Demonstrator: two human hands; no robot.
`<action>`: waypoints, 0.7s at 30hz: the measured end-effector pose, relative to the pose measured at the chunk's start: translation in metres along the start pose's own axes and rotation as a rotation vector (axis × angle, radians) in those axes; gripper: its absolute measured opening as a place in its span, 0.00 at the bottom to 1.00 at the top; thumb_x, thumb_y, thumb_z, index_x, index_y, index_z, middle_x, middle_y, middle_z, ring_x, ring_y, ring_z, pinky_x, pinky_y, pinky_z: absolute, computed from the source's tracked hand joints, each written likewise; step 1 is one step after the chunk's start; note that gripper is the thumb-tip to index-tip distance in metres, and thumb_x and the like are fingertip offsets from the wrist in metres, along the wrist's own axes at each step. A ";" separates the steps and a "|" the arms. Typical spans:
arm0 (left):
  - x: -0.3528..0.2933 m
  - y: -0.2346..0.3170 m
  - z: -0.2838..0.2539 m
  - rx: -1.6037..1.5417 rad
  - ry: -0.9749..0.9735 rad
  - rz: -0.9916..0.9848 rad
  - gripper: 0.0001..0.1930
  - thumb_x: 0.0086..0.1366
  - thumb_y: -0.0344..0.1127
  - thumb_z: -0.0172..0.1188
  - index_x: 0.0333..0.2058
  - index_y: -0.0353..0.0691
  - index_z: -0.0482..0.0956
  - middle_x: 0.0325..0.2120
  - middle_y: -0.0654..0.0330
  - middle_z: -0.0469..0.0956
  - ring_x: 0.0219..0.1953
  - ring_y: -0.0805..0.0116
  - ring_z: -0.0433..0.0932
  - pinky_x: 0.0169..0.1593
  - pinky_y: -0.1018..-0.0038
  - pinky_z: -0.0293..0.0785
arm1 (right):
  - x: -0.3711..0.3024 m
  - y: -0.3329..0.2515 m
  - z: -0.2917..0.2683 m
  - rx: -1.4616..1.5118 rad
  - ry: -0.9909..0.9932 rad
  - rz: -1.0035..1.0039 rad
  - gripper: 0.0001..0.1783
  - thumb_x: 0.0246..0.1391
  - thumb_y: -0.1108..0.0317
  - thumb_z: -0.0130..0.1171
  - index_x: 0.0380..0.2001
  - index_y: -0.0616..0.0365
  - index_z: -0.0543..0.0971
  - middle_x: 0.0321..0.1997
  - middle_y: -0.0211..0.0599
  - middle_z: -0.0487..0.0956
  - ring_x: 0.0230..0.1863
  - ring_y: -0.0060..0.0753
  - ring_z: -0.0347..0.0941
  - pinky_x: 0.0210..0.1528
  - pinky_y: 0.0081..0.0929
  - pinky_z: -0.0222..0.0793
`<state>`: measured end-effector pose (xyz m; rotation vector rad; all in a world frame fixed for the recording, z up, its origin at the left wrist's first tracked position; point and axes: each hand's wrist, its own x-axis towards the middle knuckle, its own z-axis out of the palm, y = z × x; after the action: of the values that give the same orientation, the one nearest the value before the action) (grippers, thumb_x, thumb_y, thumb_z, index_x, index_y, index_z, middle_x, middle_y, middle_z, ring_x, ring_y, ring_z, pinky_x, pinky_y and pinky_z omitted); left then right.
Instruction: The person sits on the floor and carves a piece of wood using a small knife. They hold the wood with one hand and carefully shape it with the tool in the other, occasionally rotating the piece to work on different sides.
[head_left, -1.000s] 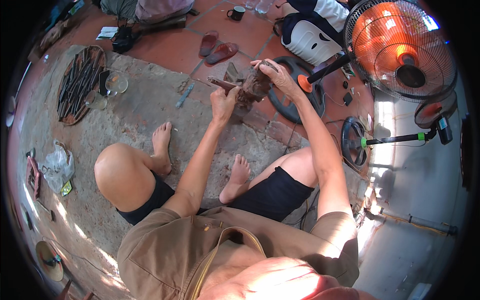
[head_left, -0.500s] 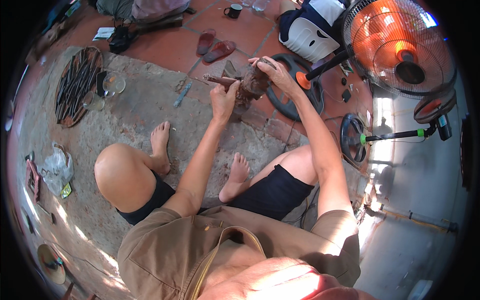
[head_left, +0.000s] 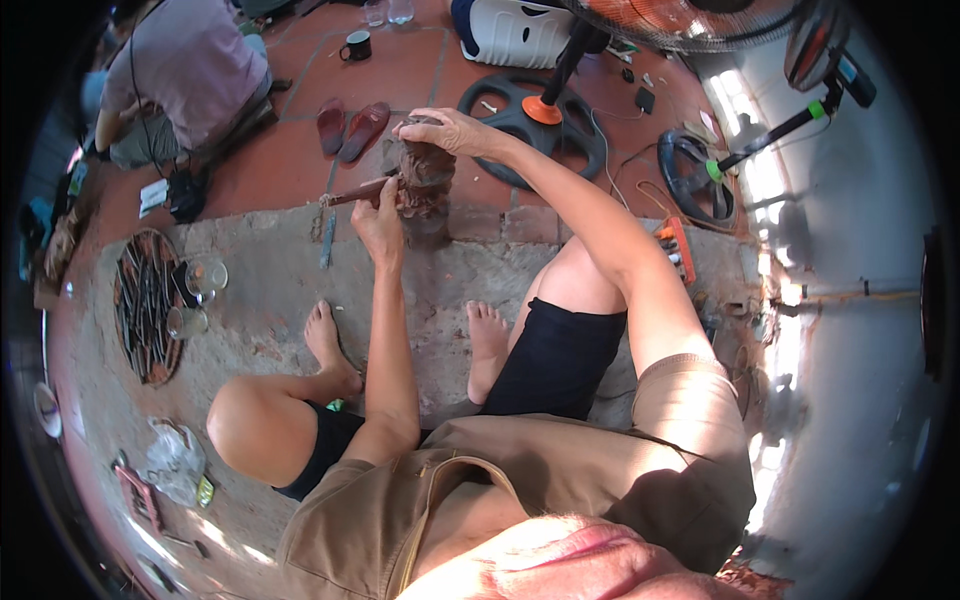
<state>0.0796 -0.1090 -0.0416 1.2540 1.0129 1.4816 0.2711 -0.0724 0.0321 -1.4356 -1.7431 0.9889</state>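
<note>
A dark brown carved wooden piece point(head_left: 427, 180) stands in front of my feet, at the edge of the concrete slab. My right hand point(head_left: 440, 133) is closed over its top, with the fingers curled around the upper end. My left hand point(head_left: 380, 228) grips a short brown stick-like tool point(head_left: 352, 194), which lies roughly level against the carving's left side. The tool's tip at the carving is hidden by my fingers and the wood. A thin bluish strip point(head_left: 329, 240) lies on the slab to the left of my left hand.
A round tray of chisel-like tools point(head_left: 148, 305) lies left, beside two glasses point(head_left: 207, 278). Red slippers point(head_left: 364, 132), a dark mug point(head_left: 356, 45) and a fan base point(head_left: 540, 125) are on the tiles beyond. Another person point(head_left: 190, 75) sits far left. A plastic bag point(head_left: 177, 460) lies near left.
The whole view has shifted, bringing the seated person further in and pushing the fan toward the top edge. The carving looks more upright. Both hands keep their hold.
</note>
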 end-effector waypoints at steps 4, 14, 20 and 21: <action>0.001 -0.006 -0.005 0.015 -0.004 -0.024 0.09 0.64 0.34 0.61 0.33 0.31 0.80 0.22 0.65 0.77 0.25 0.79 0.71 0.31 0.78 0.67 | -0.006 -0.016 0.004 0.004 -0.012 0.018 0.53 0.44 0.26 0.54 0.56 0.68 0.72 0.59 0.54 0.72 0.64 0.48 0.64 0.64 0.35 0.57; 0.001 -0.011 -0.006 -0.030 -0.028 -0.019 0.09 0.65 0.33 0.61 0.34 0.31 0.80 0.24 0.63 0.77 0.26 0.77 0.72 0.32 0.77 0.69 | -0.011 -0.016 0.003 -0.007 -0.014 -0.013 0.56 0.45 0.26 0.54 0.59 0.71 0.68 0.62 0.58 0.68 0.66 0.52 0.60 0.65 0.38 0.57; 0.002 -0.014 -0.007 0.034 -0.036 -0.005 0.09 0.65 0.32 0.61 0.35 0.30 0.80 0.26 0.62 0.78 0.26 0.75 0.74 0.32 0.77 0.71 | -0.010 -0.013 0.004 -0.010 0.000 -0.010 0.58 0.44 0.25 0.54 0.59 0.71 0.67 0.62 0.59 0.68 0.67 0.52 0.60 0.66 0.38 0.56; 0.003 -0.014 -0.007 0.051 -0.033 -0.006 0.09 0.65 0.32 0.61 0.35 0.30 0.80 0.26 0.61 0.78 0.26 0.75 0.74 0.31 0.77 0.71 | -0.010 -0.012 0.004 -0.014 0.006 -0.010 0.58 0.44 0.25 0.54 0.59 0.71 0.67 0.62 0.59 0.68 0.66 0.52 0.60 0.65 0.38 0.56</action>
<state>0.0741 -0.1032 -0.0554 1.3062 1.0377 1.4341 0.2637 -0.0843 0.0403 -1.4351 -1.7543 0.9681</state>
